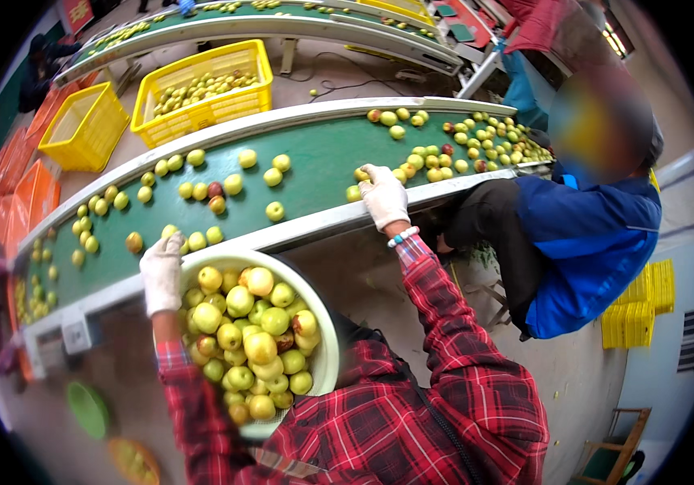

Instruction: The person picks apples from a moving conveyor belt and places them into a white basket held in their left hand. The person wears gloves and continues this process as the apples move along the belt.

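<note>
A pale green plastic basin [330, 339], heaped with yellow-green fruits [260, 348] that look like jujubes, some with brown-red patches, sits before my lap. My left hand [161, 276], in a white glove, is at its left rim. Its bent fingers are beside a few fruits at the near edge of a green conveyor belt [316, 142]; whether they hold anything is hidden. Also gloved, my right hand [385, 199] reaches over the belt's near rail. Its curled fingers are close to two fruits [353, 193], and I cannot tell if it grips one.
Loose fruits lie across the belt, densest in a pile [508, 140] at right. A person in a blue jacket [589, 242] sits close on my right. Beyond the belt stand yellow crates [201, 112] and another conveyor [262, 25]. A green basin [87, 410] is on the floor.
</note>
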### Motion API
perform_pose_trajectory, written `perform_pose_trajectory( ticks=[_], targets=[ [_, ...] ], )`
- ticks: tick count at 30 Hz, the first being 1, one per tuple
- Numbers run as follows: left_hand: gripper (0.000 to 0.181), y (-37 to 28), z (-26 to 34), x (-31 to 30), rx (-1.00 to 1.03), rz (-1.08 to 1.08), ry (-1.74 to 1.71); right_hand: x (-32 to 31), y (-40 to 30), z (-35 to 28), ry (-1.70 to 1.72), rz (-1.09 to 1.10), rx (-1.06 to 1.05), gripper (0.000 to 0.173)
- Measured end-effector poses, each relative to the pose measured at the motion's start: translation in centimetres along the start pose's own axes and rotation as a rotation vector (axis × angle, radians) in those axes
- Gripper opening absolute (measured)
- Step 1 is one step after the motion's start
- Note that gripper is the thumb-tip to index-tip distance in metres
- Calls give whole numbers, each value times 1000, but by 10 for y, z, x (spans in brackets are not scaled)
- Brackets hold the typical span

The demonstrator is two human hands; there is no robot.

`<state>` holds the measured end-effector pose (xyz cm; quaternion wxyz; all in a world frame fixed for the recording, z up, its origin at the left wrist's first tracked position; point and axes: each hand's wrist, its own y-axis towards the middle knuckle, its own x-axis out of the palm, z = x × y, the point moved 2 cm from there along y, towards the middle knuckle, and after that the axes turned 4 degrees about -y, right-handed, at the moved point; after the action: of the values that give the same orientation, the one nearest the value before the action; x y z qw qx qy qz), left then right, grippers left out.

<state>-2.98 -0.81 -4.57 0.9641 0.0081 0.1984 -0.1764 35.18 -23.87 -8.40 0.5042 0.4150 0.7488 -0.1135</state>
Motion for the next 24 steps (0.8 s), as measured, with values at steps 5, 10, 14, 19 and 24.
perform_pose_trajectory(
  ticks=[5, 10, 14, 19, 24],
  targets=[
    [32, 1, 9, 9, -37, -19, 16, 5, 17, 5, -337, -256, 39, 25],
    [31, 2, 11, 11, -7, -35, 37, 25, 21, -9, -259, -392, 18, 34],
    [32, 5, -1, 6, 17, -22, 40, 31, 4, -18, 41, -212, 44, 32],
    [32, 2, 2, 1, -2, -22, 104, 25, -20, 8, 542, 119, 121, 31],
    [33, -4, 12, 2, -6, -16, 53, 9, -4, 84, 1012, 248, 442, 14]
  ],
)
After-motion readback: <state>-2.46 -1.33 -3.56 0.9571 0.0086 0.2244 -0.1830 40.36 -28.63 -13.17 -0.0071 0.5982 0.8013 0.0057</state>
